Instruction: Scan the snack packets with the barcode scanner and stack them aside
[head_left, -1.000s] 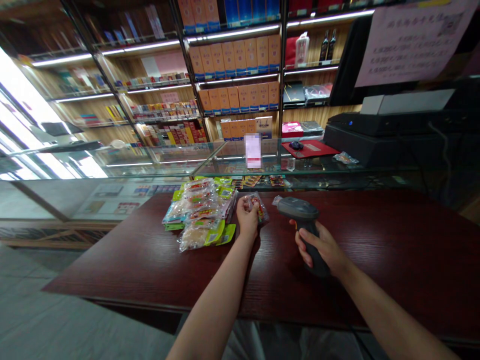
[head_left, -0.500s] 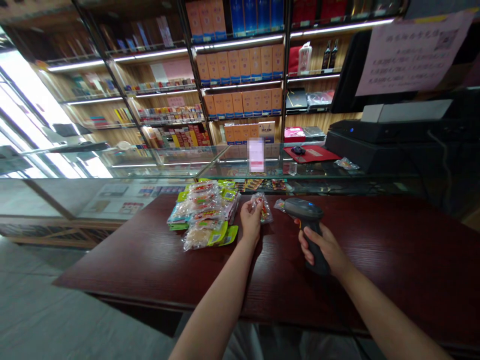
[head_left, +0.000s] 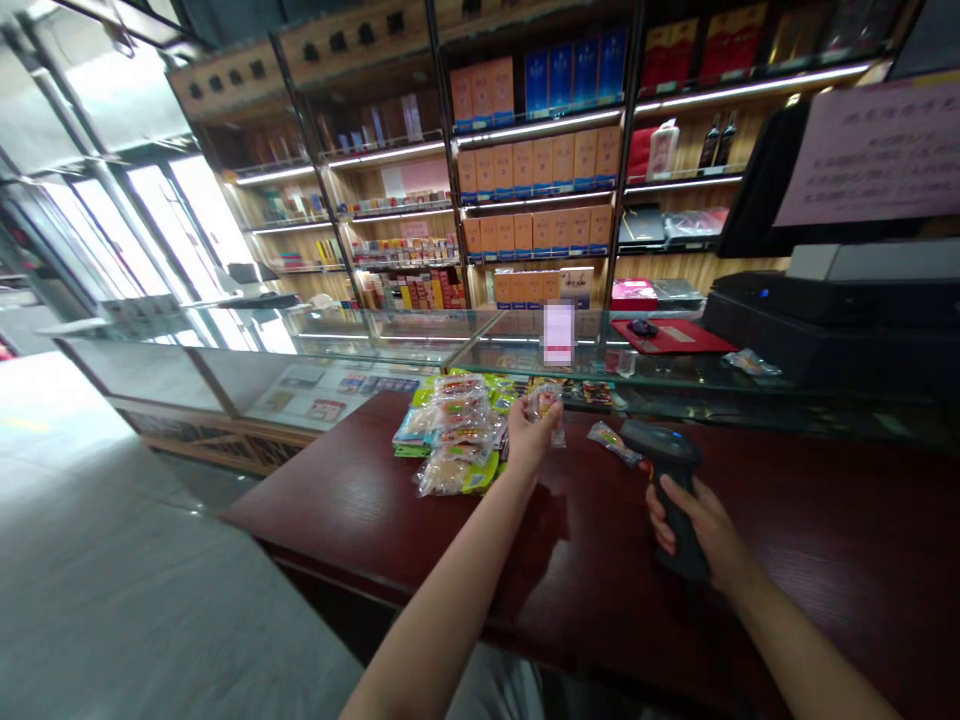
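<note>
My left hand (head_left: 529, 436) is closed around a small clear snack packet (head_left: 553, 402) with red and orange print, held up over the far side of the counter. Just left of that hand lies a pile of packaged snacks (head_left: 457, 435) in clear and yellow-green wrappers. My right hand (head_left: 694, 520) grips the handle of a dark grey barcode scanner (head_left: 664, 445), whose head points left and shows a small blue light. Between the two hands another small clear packet (head_left: 613, 442) lies on the dark wooden counter (head_left: 585, 560), close to the scanner's head.
Behind the counter runs a glass display case (head_left: 480, 352), with a phone-like lit screen (head_left: 559, 333) standing on it. A mouse (head_left: 642, 328) rests on a red mat. Black till equipment (head_left: 817, 330) stands at right. Shelves (head_left: 536, 195) of boxes line the wall.
My view has turned left and up. My left hand has lifted the packet slightly and tilted it. More of the loose packet beside the scanner shows now; my right hand keeps its grip.
</note>
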